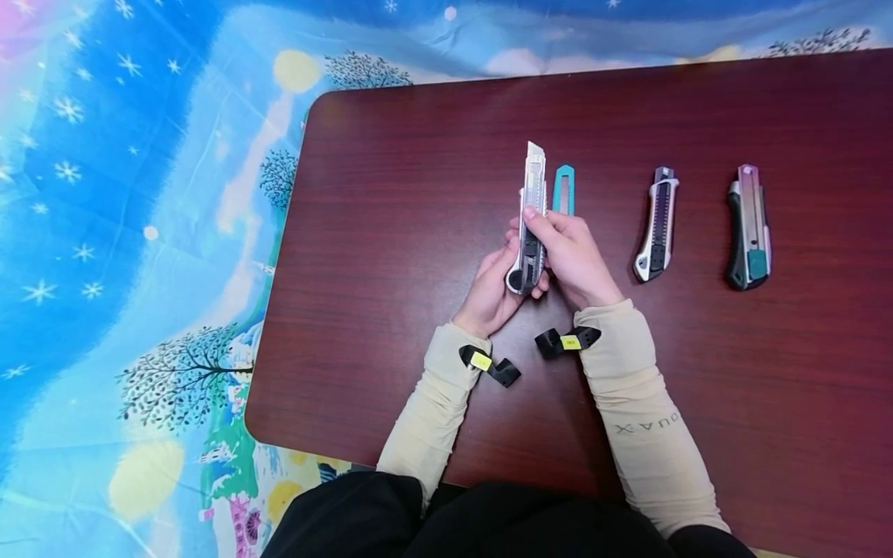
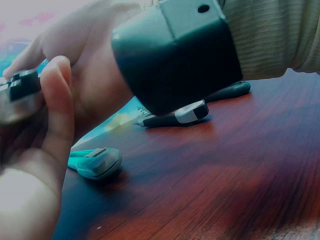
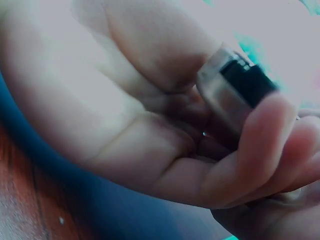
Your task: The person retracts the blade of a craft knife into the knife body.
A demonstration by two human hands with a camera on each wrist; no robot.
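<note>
In the head view a silver and black utility knife (image 1: 535, 180) is held up over the table, its slanted tip pointing away from me. My left hand (image 1: 487, 296) grips its lower end from the left, fingers curled beneath. From the right, my right hand (image 1: 580, 260) holds the same knife with the thumb lying on the upper face of the body. Just behind that hand lies a teal utility knife (image 1: 564, 186); its lower part is hidden in the head view. The left wrist view shows the end of this teal knife on the table.
Two more utility knives lie to the right: a grey and black one (image 1: 656, 225) and, farther over, a black one with a green slider (image 1: 749, 229). They rest on a dark red wooden table (image 1: 391, 232). A printed cloth (image 1: 139, 256) borders its left and far edges.
</note>
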